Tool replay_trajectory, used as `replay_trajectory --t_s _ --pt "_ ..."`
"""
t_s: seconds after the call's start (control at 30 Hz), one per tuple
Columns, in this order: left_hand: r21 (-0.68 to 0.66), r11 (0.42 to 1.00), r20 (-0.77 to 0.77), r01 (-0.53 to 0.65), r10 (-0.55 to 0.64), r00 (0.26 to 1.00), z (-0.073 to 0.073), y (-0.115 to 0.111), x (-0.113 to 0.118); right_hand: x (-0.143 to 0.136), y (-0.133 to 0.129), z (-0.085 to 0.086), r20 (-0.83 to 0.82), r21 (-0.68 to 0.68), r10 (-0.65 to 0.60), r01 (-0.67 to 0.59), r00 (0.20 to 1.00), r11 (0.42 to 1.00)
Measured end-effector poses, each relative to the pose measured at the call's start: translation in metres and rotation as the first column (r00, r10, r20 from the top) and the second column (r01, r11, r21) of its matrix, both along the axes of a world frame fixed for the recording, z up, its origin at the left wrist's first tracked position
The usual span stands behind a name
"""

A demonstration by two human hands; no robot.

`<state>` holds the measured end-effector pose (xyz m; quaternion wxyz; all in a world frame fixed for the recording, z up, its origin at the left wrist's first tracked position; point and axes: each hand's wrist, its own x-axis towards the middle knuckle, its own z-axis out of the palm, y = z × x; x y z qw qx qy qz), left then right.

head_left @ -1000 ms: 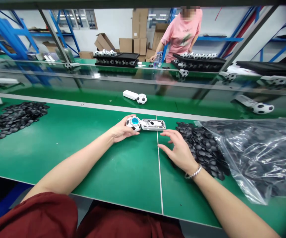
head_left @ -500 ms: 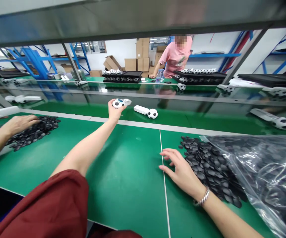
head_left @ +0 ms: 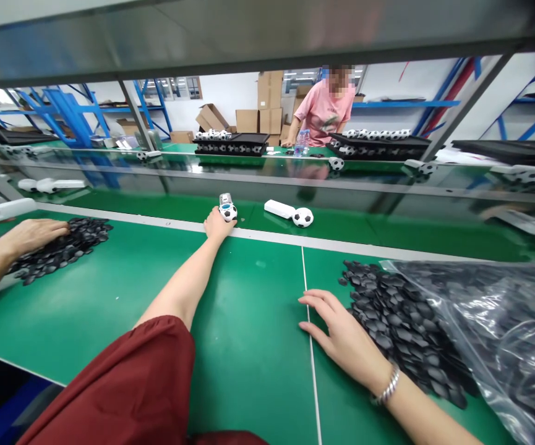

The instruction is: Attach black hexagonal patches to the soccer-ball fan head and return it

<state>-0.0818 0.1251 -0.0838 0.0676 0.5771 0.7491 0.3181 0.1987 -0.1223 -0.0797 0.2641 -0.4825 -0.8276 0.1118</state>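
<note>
Out over the green conveyor belt (head_left: 179, 207), my left hand (head_left: 218, 226) grips a white football-shaped piece (head_left: 228, 212) by its ball end, its clear end pointing away from me. My right hand (head_left: 336, 321) hovers above the green table (head_left: 248, 334) with fingers apart and nothing in them, just left of a pile of black pieces (head_left: 401, 327). Another white piece with a football end (head_left: 302, 217) lies on the belt, to the right of my left hand.
A clear plastic bag (head_left: 503, 321) of black pieces lies at the right. At the left, another person's hand (head_left: 35, 235) touches a second black pile (head_left: 86, 238). Across the line stands a person in pink (head_left: 325, 111) near black trays (head_left: 232, 145). A metal shelf spans overhead.
My left hand has come slightly nearer, and the held piece has turned from pointing right to pointing away. The loose football piece on the belt has shifted right. My right hand stays open.
</note>
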Motion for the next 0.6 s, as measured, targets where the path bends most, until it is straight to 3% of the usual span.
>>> replay_trajectory --t_s 0.23,0.37,0.5,0.6 --pt "-0.081 0.991 -0.116 0.107 -0.116 0.986 -0.001 -0.029 0.01 0.003 0.005 -0.005 0.041 0.13 -0.031 0.026 0.999 0.991" --pt "-0.208 0.945 -0.243 0.254 -0.301 0.922 -0.002 -0.071 0.022 0.003 0.005 -0.006 0.037 0.183 -0.04 0.033 0.999 0.983" --pt "-0.213 0.828 -0.293 0.518 -0.56 0.775 0.0 -0.145 0.048 -0.001 0.001 -0.002 0.024 0.211 -0.014 0.009 1.0 0.978" --pt "-0.174 0.67 -0.201 0.722 -0.742 0.64 0.006 -0.199 0.065 -0.004 -0.002 0.002 -0.014 0.178 0.049 -0.046 0.999 0.983"
